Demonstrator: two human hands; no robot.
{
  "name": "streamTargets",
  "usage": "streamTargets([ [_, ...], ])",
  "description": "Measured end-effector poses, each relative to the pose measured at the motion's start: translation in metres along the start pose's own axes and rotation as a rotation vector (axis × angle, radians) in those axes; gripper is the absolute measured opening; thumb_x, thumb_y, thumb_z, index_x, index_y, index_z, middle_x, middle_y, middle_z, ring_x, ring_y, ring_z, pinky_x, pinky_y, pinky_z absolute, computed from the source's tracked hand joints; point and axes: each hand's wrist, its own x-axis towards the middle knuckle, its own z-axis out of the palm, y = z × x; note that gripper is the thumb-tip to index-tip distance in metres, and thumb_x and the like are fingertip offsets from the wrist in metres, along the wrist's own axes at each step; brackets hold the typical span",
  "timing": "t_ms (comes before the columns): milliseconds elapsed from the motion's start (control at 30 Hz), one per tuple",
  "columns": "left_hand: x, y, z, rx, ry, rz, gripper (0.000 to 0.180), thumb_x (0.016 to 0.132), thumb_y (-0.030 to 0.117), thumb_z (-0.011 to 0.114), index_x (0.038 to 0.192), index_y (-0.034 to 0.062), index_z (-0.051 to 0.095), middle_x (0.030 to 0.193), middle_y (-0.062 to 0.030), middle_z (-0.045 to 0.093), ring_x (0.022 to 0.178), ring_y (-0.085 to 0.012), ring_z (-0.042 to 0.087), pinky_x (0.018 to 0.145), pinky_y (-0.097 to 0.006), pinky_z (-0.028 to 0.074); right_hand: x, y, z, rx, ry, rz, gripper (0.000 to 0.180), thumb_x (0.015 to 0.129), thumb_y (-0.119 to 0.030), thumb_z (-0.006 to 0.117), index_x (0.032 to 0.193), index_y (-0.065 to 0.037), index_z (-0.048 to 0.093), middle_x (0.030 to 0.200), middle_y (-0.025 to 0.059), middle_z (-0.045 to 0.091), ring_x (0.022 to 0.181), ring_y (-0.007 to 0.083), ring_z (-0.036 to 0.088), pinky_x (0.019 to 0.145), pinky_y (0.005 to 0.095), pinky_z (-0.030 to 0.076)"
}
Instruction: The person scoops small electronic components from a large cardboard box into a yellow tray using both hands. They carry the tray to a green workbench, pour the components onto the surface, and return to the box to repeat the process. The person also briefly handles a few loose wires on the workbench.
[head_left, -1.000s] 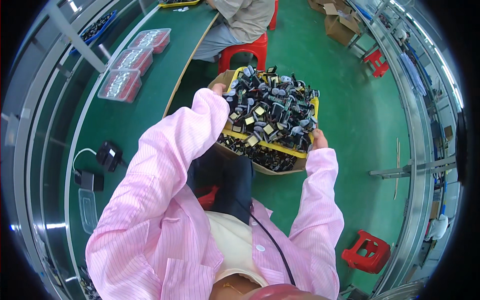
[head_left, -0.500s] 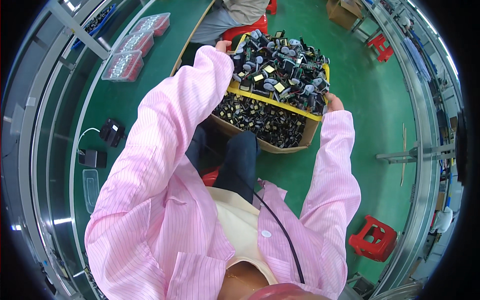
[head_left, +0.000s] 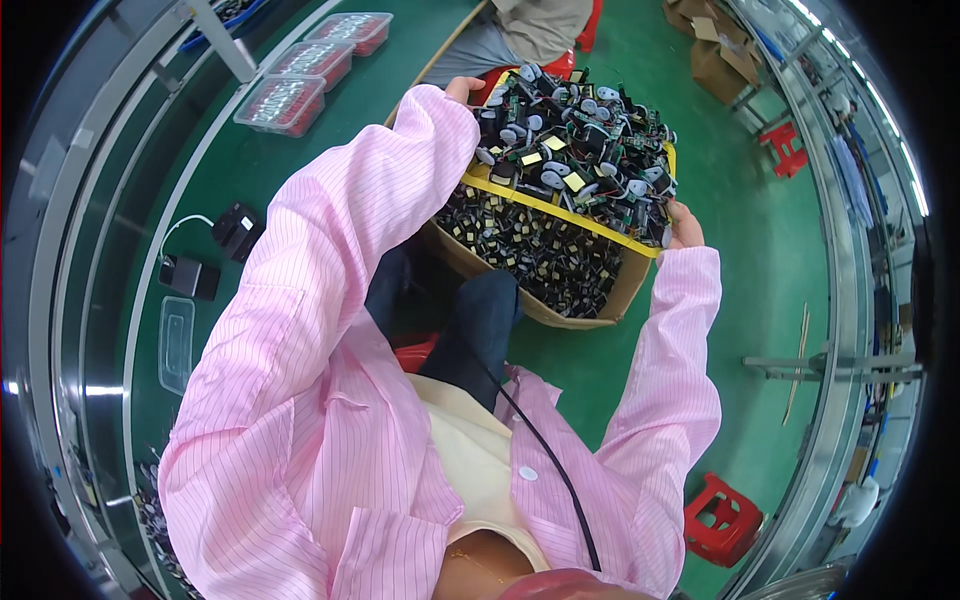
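Observation:
A yellow-rimmed tray (head_left: 560, 212) heaped with small electronic assemblies (head_left: 590, 140) is between my hands. These have green circuit boards, grey round parts, wires and yellow squares. My left hand (head_left: 463, 90) is closed at the tray's far left corner, its fingers partly hidden by the sleeve. At the right end, my right hand (head_left: 685, 226) grips the tray near its front corner. Just below and nearer to me is an open cardboard box (head_left: 628, 285) full of small black parts (head_left: 530, 250) with yellow patches. The tray covers the far part of this box; whether it rests there cannot be seen.
On the green bench at left are clear plastic boxes (head_left: 283, 105) with red contents, black devices (head_left: 237, 232) and a clear container (head_left: 176, 345). Beyond the tray sits another person (head_left: 535, 30). A red stool (head_left: 722, 520) stands at lower right; cardboard cartons (head_left: 722, 60) lie farther back.
The view has shifted, so bench, tray and box all appear displaced in the picture. Both hands keep the same hold on the tray, which stays over the cardboard box.

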Motion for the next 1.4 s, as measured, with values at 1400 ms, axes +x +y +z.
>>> streamTargets([
  [1400, -0.519, -0.085, -0.122, -0.569, 0.526, 0.937, 0.028, 0.073, 0.007, 0.052, 0.097, -0.0074, 0.048, 0.092, -0.0197, 0.057, 0.078, -0.0270, 0.061, 0.080, -0.041, 0.048, -0.145, -0.045, 0.283, -0.142, -1.492, 0.358, 0.023, 0.089, -0.007, 0.042, 0.112, -0.004, 0.048, 0.107, 0.0091, 0.057, 0.098, 0.0231, 0.056, 0.088, 0.0389, 0.045],
])
